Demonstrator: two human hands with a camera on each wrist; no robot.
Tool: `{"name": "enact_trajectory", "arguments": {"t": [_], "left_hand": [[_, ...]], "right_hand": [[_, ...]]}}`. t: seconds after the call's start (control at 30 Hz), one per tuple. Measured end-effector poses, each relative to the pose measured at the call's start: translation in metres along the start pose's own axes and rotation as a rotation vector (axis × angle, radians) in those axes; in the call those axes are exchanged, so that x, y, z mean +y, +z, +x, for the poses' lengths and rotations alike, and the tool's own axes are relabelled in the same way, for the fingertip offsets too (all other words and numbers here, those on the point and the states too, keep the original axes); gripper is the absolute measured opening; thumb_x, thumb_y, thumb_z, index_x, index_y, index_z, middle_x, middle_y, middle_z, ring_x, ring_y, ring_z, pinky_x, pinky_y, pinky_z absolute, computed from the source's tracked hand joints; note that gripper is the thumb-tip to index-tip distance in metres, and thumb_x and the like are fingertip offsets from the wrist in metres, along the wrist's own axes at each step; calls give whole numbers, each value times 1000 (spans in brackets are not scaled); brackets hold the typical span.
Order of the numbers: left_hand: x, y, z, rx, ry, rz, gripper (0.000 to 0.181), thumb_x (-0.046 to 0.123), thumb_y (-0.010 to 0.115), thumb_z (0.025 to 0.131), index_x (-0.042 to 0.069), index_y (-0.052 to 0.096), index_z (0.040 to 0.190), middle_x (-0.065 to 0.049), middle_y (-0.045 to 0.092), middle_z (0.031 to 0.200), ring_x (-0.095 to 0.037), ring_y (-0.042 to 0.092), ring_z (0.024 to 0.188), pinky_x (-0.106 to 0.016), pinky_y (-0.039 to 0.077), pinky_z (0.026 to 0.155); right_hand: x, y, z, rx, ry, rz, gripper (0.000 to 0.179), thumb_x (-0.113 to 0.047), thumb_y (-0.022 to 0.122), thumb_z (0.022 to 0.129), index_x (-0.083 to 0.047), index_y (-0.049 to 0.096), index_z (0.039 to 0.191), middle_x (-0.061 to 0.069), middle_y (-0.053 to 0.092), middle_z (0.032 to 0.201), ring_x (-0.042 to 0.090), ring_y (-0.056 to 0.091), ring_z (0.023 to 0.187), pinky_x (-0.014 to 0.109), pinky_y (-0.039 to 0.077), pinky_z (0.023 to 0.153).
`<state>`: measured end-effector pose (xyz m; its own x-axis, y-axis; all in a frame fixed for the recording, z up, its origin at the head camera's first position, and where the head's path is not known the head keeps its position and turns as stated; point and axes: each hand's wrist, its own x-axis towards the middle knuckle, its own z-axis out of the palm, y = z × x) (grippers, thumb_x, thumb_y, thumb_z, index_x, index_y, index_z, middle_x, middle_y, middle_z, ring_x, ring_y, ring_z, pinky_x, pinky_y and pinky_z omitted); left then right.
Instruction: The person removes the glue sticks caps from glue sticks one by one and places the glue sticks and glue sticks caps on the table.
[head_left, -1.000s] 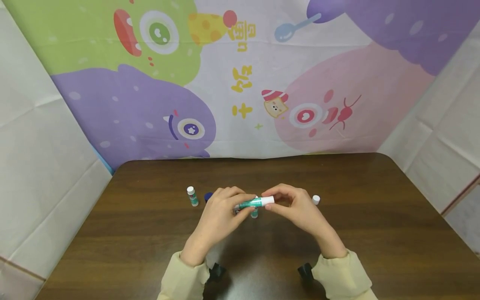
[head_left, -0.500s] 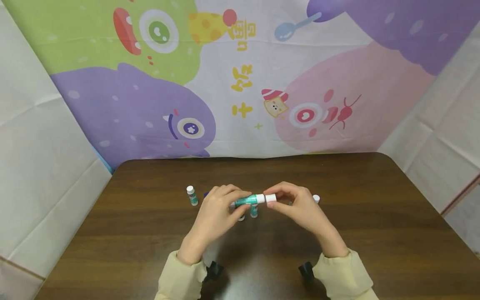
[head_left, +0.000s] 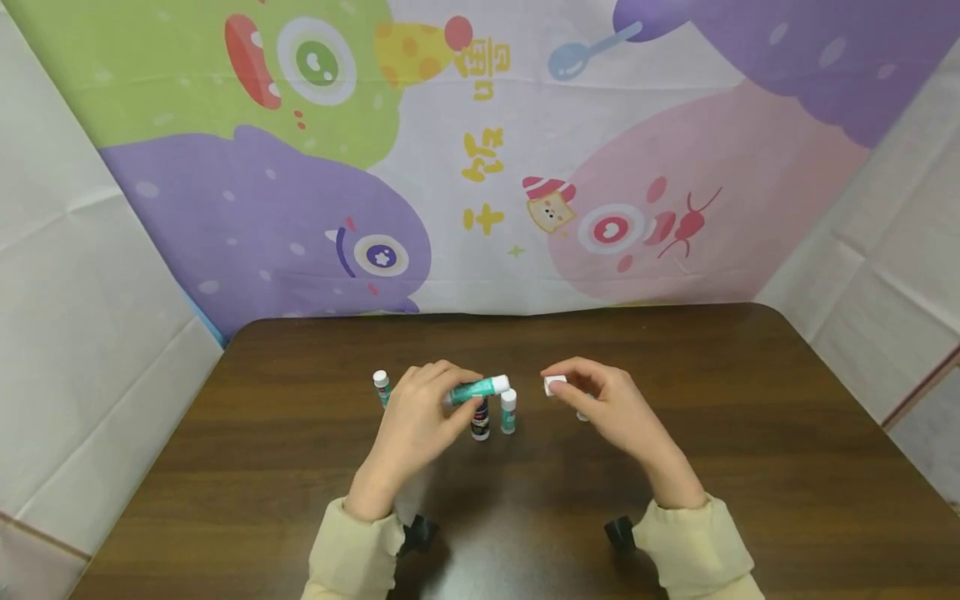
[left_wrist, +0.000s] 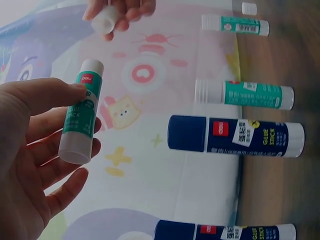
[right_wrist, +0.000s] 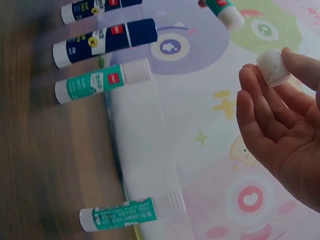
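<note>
Head view, and both bare hands are up over a dark brown wood-grain table [head_left: 300, 500]. Left hand [head_left: 416, 421] has the teal-and-white plastic glue stick [head_left: 474, 391], thumb across the label and fingers behind, a narrow pinch on the barrel, held tilted in the air with its white end pointing right. Across the gap, the right hand [head_left: 618, 417] pinches a small white plastic cap [head_left: 553, 386] between thumb and fingers: near the stick, well clear of touching it! Below, a navy-blue glue stick with a white base [head_left: 480, 422] stands upright just beside an upright teal glue stick with a white top [head_left: 509, 412]; past the left hand, a partly hidden teal glue stick [head_left: 382, 385] peeks out. Over to the left wrist view: another navy glue stick [left_wrist: 225, 231] shows at the frame's edge, and a small white cylinder [left_wrist: 249, 8] sits near a farther teal glue stick [left_wrist: 245, 24]. Cream sleeves [head_left: 356, 550] reach in, and behind the table hangs a cloth printed with colourful cartoon monsters [head_left: 300, 217].
</note>
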<state>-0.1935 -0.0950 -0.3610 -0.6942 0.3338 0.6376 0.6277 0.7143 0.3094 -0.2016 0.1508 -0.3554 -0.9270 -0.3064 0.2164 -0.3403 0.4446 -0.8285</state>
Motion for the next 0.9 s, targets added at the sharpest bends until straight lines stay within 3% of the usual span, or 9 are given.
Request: {"name": "enact_trajectory", "arguments": {"t": [0.17, 0.3, 0.6, 0.9], "left_hand": [[-5, -4, 0, 22, -48, -6, 15, 18, 70, 76, 18, 68, 91, 9, 63, 81, -9, 54, 71, -27, 40, 72], [-10, -8, 0, 42, -101, -20, 15, 18, 68, 77, 17, 67, 92, 8, 63, 81, -10, 50, 65, -27, 37, 69], [-15, -17, -3, 87, -237, -15, 18, 16, 67, 75, 16, 66, 93, 4, 61, 73, -10, 44, 61, -29, 37, 65], [-21, -23, -3, 155, -377, -68, 18, 14, 69, 75, 12, 66, 92, -2, 64, 75, -19, 54, 67, -32, 38, 63]], "right_hand": [[5, -8, 0, 2, 12, -4, 18, -21, 57, 89, -13, 64, 104, 6, 66, 89, 9, 60, 75, 25, 48, 60], [9, -14, 0, 38, -17, -23, 19, -26, 56, 90, -16, 64, 103, 3, 65, 83, 11, 59, 70, 27, 48, 62], [11, -24, -4, 96, -15, -90, 21, -31, 62, 86, -18, 64, 101, 1, 60, 78, 17, 55, 68, 23, 44, 58], [16, -32, -5, 129, 15, -168, 27, -27, 65, 83, -13, 62, 106, 3, 63, 90, 14, 59, 80, 23, 49, 70]]}}
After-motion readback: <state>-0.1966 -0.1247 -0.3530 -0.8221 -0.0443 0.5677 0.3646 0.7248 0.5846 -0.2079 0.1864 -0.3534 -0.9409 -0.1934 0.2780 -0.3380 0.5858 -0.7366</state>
